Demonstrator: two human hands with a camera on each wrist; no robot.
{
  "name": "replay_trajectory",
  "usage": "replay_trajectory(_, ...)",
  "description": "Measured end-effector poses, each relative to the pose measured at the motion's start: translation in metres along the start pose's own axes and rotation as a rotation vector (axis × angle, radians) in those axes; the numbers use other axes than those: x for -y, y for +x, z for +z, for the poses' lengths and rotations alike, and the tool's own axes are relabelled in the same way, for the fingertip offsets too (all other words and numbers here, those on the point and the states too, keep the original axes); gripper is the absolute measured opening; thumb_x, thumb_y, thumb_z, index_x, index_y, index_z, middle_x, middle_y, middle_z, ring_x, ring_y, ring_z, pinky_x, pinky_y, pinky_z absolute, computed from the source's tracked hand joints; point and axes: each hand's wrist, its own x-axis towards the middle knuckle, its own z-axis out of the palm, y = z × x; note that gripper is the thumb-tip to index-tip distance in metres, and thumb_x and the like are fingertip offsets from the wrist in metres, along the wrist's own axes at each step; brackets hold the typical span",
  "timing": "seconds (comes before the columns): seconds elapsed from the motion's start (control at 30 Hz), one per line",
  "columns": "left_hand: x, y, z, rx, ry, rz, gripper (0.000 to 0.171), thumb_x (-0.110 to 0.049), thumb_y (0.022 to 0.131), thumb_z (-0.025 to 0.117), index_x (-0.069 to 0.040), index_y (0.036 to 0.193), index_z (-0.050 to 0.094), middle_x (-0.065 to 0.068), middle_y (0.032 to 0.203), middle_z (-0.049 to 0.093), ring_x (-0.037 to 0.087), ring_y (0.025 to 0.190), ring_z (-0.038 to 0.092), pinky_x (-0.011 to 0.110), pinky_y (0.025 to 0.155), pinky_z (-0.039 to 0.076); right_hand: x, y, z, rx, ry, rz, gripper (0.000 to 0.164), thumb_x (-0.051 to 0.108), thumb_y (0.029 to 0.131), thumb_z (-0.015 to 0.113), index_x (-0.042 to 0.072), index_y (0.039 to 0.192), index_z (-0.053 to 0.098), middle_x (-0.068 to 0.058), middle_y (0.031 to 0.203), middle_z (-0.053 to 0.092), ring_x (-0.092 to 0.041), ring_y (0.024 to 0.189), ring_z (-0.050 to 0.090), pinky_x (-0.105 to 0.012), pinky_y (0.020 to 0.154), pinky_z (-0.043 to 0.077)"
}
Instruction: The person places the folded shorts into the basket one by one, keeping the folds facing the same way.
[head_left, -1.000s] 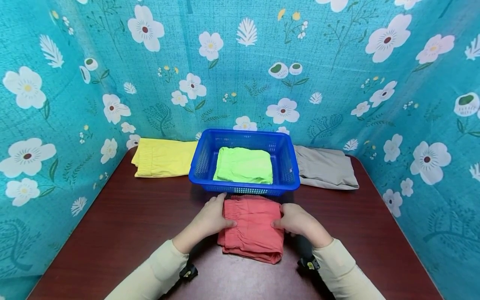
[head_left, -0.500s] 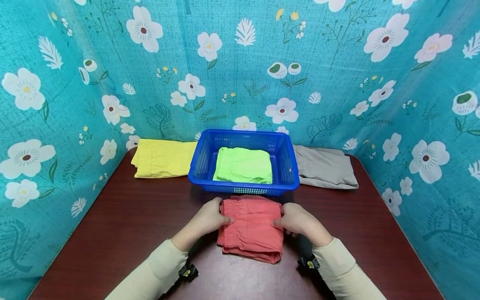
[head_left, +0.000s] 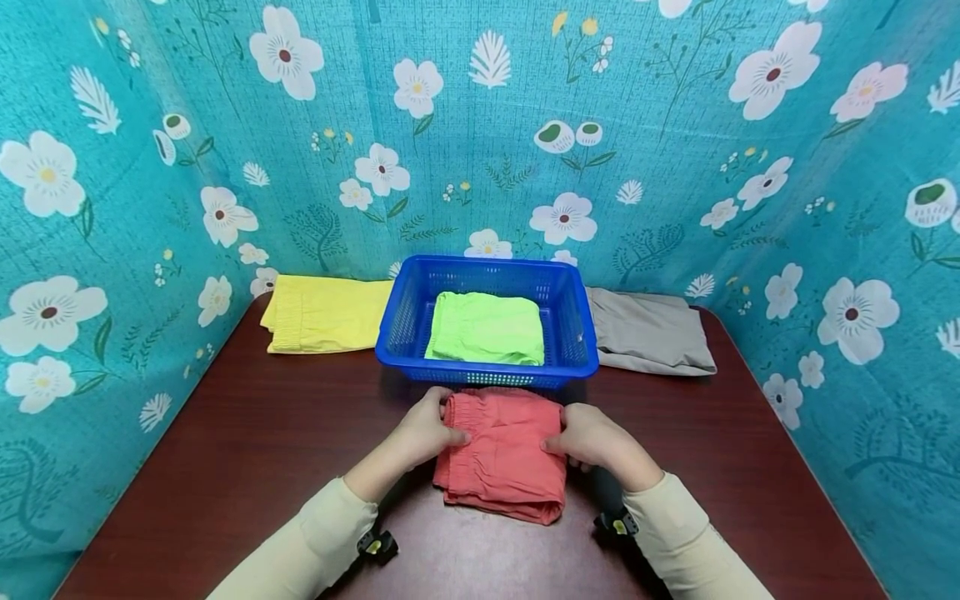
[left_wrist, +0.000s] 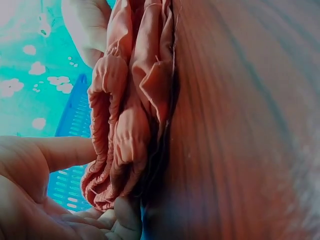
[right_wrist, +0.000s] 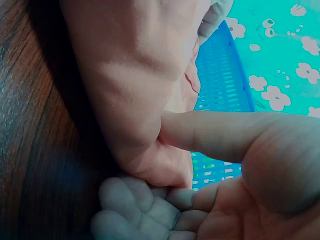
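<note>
Folded red pants (head_left: 506,454) with a gathered elastic waistband lie on the table, just in front of the blue basket. My left hand (head_left: 426,429) grips their waistband side, thumb on top. In the left wrist view, the fingers of that hand (left_wrist: 75,200) reach round the far corner of the gathered pants (left_wrist: 107,125). On the opposite side my right hand (head_left: 596,437) pinches the folded edge. In the right wrist view, the right thumb (right_wrist: 210,132) presses on the cloth (right_wrist: 130,75) while the other fingers curl below the edge.
The blue perforated basket (head_left: 487,372) stands at the back centre with folded bright green pants (head_left: 487,329) inside. Folded yellow pants (head_left: 337,315) lie left of it, a folded grey garment (head_left: 652,332) right of it. A floral turquoise curtain (head_left: 480,167) borders the dark wooden table (head_left: 240,467).
My left hand shifts slightly along the waistband, its fingers easing off and coming back to the far corner. The right hand and the red pants stay nearly still.
</note>
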Motion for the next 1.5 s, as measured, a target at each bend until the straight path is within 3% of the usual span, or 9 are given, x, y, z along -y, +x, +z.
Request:
replay_trajectory(0.2,-0.002,-0.003,-0.001,0.024,-0.066,0.005,0.076,-0.004,0.075,0.087,-0.002,0.14,0.046,0.019,0.118,0.065,0.024,0.098,0.064,0.04,0.082,0.057,0.001,0.0,0.0,0.0,0.021,-0.014,0.023,0.024,0.088,0.078,0.008,0.087,0.062,-0.012,0.068,0.065,-0.024,0.054,0.063,-0.037,0.052,0.056)
replay_trajectory(0.33,-0.004,-0.003,-0.002,0.06,-0.169,-0.005,0.074,0.002,0.077,0.083,-0.003,0.14,0.045,0.019,0.121,0.062,0.025,0.1,0.064,0.038,0.079,0.057,0.002,-0.001,-0.002,-0.012,0.097,-0.044,0.019,0.018,0.087,0.077,0.006,0.092,0.063,-0.009,0.073,0.063,-0.025,0.055,0.065,-0.039,0.054,0.058)
replay_trajectory(0.53,0.0,-0.001,-0.003,0.077,-0.244,-0.05,0.07,0.003,0.079,0.08,-0.003,0.14,0.046,0.02,0.124,0.059,0.025,0.097,0.062,0.036,0.071,0.056,0.001,0.001,-0.001,-0.005,0.187,-0.048,0.02,0.015,0.086,0.075,0.004,0.098,0.064,-0.009,0.083,0.064,-0.024,0.058,0.068,-0.04,0.056,0.06)
replay_trajectory(0.77,0.0,0.001,-0.01,0.23,-0.459,-0.071,0.067,0.008,0.084,0.074,-0.003,0.145,0.049,0.017,0.114,0.067,0.019,0.089,0.067,0.036,0.075,0.06,-0.001,0.004,0.0,0.013,0.228,-0.035,0.021,0.014,0.087,0.075,0.002,0.1,0.064,-0.01,0.086,0.066,-0.023,0.059,0.069,-0.041,0.058,0.061)
replay_trajectory(0.9,0.001,0.002,-0.011,0.284,-0.499,-0.066,0.064,0.009,0.085,0.073,-0.002,0.145,0.053,0.013,0.108,0.068,0.016,0.088,0.066,0.033,0.076,0.06,-0.001,0.005,0.0,0.016,0.223,-0.03,0.023,0.015,0.087,0.076,0.001,0.102,0.064,-0.01,0.087,0.066,-0.023,0.059,0.069,-0.041,0.058,0.061)
replay_trajectory(1.1,0.0,-0.001,-0.009,0.224,-0.431,-0.064,0.061,0.006,0.084,0.074,-0.008,0.142,0.059,0.011,0.102,0.065,0.017,0.073,0.064,0.032,0.058,0.054,-0.001,0.006,0.0,0.024,0.225,-0.027,0.024,0.015,0.088,0.076,0.001,0.104,0.065,-0.01,0.087,0.067,-0.022,0.06,0.068,-0.04,0.058,0.061)
replay_trajectory(1.2,-0.001,-0.002,-0.006,0.19,-0.433,-0.075,0.063,0.007,0.086,0.073,-0.008,0.144,0.054,0.014,0.106,0.064,0.019,0.074,0.065,0.032,0.054,0.052,-0.001,0.006,0.0,0.022,0.225,-0.028,0.025,0.015,0.088,0.077,0.001,0.105,0.064,-0.01,0.088,0.067,-0.023,0.06,0.068,-0.04,0.058,0.06)
replay_trajectory(1.37,-0.003,-0.002,-0.003,0.131,-0.418,-0.118,0.075,0.005,0.088,0.073,0.0,0.151,0.034,0.02,0.119,0.064,0.021,0.086,0.066,0.033,0.064,0.055,-0.002,0.007,0.001,0.021,0.236,-0.026,0.027,0.014,0.087,0.077,0.001,0.107,0.063,-0.01,0.09,0.066,-0.023,0.06,0.068,-0.04,0.057,0.06)
replay_trajectory(1.5,-0.003,0.001,-0.003,0.15,-0.444,-0.152,0.07,0.004,0.088,0.072,0.008,0.148,0.036,0.019,0.119,0.065,0.019,0.088,0.065,0.034,0.07,0.057,-0.003,0.008,0.001,0.025,0.249,-0.025,0.029,0.013,0.087,0.077,0.0,0.108,0.063,-0.011,0.09,0.066,-0.022,0.061,0.069,-0.041,0.057,0.06)
